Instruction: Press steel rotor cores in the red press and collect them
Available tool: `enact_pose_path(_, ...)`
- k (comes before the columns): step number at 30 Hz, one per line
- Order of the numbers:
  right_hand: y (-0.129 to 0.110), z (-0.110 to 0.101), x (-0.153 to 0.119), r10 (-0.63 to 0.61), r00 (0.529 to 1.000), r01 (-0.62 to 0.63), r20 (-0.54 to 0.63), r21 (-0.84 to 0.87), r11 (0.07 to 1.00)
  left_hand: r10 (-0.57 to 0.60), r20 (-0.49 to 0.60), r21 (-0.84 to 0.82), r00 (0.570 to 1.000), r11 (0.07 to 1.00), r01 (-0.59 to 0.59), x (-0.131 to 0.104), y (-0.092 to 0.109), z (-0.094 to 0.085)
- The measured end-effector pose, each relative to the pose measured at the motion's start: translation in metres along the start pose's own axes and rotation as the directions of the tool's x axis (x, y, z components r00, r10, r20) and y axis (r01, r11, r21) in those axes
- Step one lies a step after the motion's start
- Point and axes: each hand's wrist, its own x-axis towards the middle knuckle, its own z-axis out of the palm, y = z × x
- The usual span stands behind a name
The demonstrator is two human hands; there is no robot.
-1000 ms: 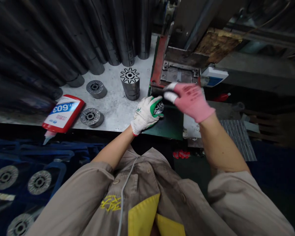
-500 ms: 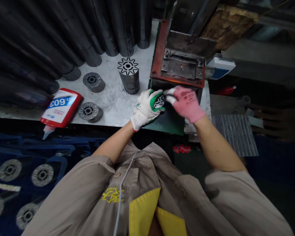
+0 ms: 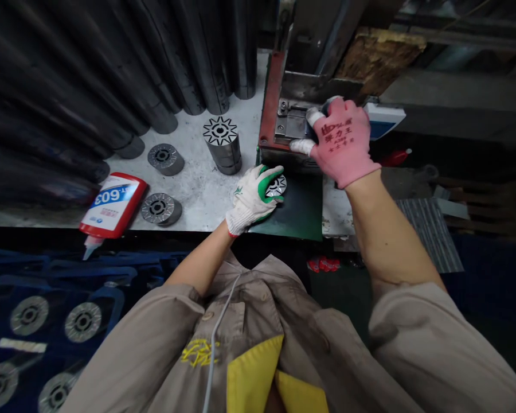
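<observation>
My left hand, in a white knit glove with green palm, is wrapped round a cylindrical metal rotor core on the green mat; slots show on its top face. Further forward, my right hand, in a pink glove with white fingertips, lies over the metal fixture plate of the red-framed machine. Its fingers and thumb curl round a small dark thing, mostly hidden. Left of my left hand stands a taller rotor core stack with a star pattern of slots on top.
Two short rotor cores and a red glue bottle marked 603 occupy the bench's left part. Long dark metal cylinders line the back. Below left, several cores sit in blue trays. A white-and-blue box adjoins the machine.
My right hand has moved forward from beside the held core onto the fixture plate, covering most of it. My left hand keeps its grasp on the core. The view has shifted slightly.
</observation>
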Motion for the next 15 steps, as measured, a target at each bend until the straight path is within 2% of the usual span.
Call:
enact_pose_path(2, -0.002, 0.002, -0.003, -0.007, 1.000, 0.006, 0.016, 0.018, 1.000, 0.029, 0.031, -0.004, 0.999, 1.000, -0.029, -0.001, 0.001, -0.003)
enact_pose_path(5, -0.007, 0.007, -0.023, -0.018, 1.000, 0.015, 0.019, 0.166, 0.986, 0.011, 0.024, 0.019, 1.000, 1.000, -0.012, 0.000, 0.004, -0.003)
enact_pose_path(8, -0.018, 0.020, -0.049, -0.126, 0.985, 0.093, 0.116, 0.253, 0.963, -0.026, 0.038, 0.044, 0.999, 0.999, 0.024, 0.001, 0.005, 0.001)
enact_pose_path(12, -0.041, 0.042, -0.068, -0.273, 0.909, 0.231, 0.316, 0.166, 0.959, -0.016, 0.048, 0.038, 0.999, 0.999, 0.014, 0.003, 0.004, 0.004)
enact_pose_path(15, -0.054, 0.044, -0.070, -0.305, 0.870, 0.292, 0.387, 0.095, 0.952, -0.005, 0.070, 0.020, 0.998, 1.000, 0.004, 0.004, 0.005, 0.000)
